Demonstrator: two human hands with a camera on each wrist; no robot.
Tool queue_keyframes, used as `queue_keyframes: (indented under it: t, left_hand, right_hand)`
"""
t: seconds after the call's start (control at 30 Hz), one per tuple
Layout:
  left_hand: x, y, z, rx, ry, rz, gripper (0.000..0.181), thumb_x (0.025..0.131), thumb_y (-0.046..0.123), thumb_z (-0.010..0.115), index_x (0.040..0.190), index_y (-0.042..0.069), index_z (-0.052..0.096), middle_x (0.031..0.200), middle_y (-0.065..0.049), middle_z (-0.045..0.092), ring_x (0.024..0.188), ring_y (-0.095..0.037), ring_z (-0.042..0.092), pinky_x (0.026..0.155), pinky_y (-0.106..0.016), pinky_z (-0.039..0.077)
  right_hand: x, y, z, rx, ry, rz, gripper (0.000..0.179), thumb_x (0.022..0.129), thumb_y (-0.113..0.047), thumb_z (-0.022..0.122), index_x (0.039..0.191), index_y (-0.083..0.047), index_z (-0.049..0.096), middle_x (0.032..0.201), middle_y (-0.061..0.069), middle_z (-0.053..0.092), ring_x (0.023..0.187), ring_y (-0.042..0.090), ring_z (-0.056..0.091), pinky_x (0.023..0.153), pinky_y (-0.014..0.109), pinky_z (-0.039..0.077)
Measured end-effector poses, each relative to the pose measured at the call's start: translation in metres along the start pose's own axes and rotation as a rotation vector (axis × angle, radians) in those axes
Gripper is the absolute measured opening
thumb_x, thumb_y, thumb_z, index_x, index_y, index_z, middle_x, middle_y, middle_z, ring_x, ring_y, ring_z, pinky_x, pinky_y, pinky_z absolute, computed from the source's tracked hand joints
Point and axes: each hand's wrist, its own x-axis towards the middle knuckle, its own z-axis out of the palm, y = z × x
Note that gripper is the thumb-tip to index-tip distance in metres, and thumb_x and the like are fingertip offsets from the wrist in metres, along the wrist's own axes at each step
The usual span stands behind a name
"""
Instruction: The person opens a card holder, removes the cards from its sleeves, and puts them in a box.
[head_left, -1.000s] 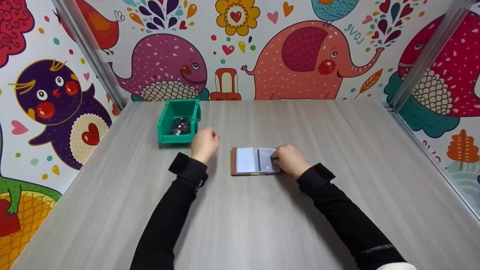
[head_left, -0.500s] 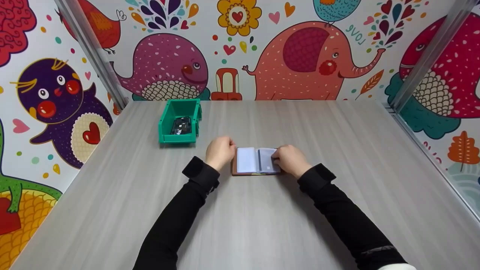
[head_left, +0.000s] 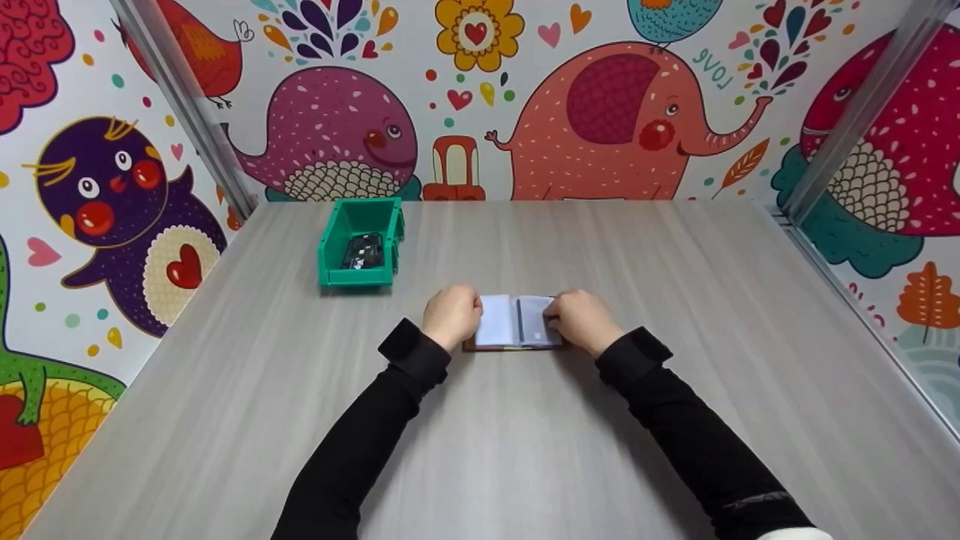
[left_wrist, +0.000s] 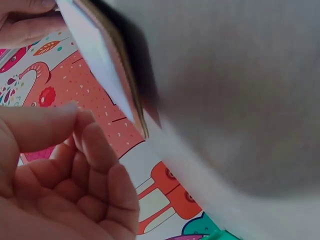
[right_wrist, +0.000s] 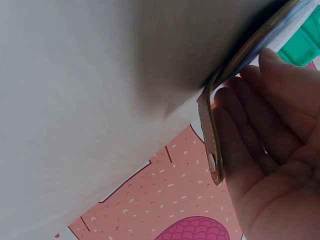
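Observation:
A brown card holder [head_left: 495, 321] lies spread on the table with clear, whitish sleeves on both sides. A grey-blue card [head_left: 531, 330] shows inside the right-hand sleeve. My right hand [head_left: 585, 319] holds the right edge, thumb and fingertips at the sleeve; the holder's strap [right_wrist: 210, 137] with its snap stands beside those fingers in the right wrist view. Over the left edge is my left hand [head_left: 452, 315]. The left wrist view has its thumb and index tips meeting, the other fingers curled, nothing seen between them, and a small gap from the holder.
A green bin [head_left: 356, 278] stands at the back left, with dark, shiny flat items [head_left: 364, 251] inside. Printed wall panels [head_left: 465, 97] bound the grey wood-grain table [head_left: 487, 450] at the back and sides.
My left hand has come from beside the green bin, rightward and nearer, to the card holder's left edge. My right hand and the holder stay in place.

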Motion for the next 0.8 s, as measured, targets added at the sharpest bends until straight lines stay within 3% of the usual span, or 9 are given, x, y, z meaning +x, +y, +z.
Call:
queue_keyframes:
  t: [0.27,0.57,0.8]
  left_hand:
    - [-0.002,0.004,0.007,0.049,-0.051,0.018,0.017,0.086,0.005,0.066,0.069,0.006,0.064,0.07,-0.004,0.06,0.065,-0.022,0.054,0.063,-0.039,0.048]
    - [-0.006,0.005,0.012,0.075,-0.038,0.067,0.01,0.077,-0.002,0.065,0.071,0.005,0.068,0.075,-0.008,0.068,0.07,-0.03,0.064,0.062,-0.044,0.052]
    - [-0.005,0.009,0.013,0.099,-0.058,0.046,0.013,0.076,-0.002,0.065,0.066,0.005,0.063,0.072,-0.01,0.066,0.068,-0.03,0.064,0.061,-0.046,0.053]
  right_hand:
    - [0.0,0.001,0.002,0.012,0.002,-0.001,0.008,0.08,0.004,0.076,0.085,-0.002,0.076,0.085,0.013,0.072,0.077,0.028,0.067,0.07,0.041,0.053]
    - [-0.001,0.001,0.001,0.014,0.014,-0.023,0.01,0.076,0.006,0.077,0.079,-0.004,0.075,0.081,0.011,0.07,0.074,0.027,0.065,0.068,0.04,0.052]
    - [0.0,0.002,0.0,0.014,0.005,-0.018,0.01,0.078,0.007,0.075,0.08,-0.003,0.075,0.081,0.012,0.069,0.074,0.027,0.065,0.068,0.041,0.053]
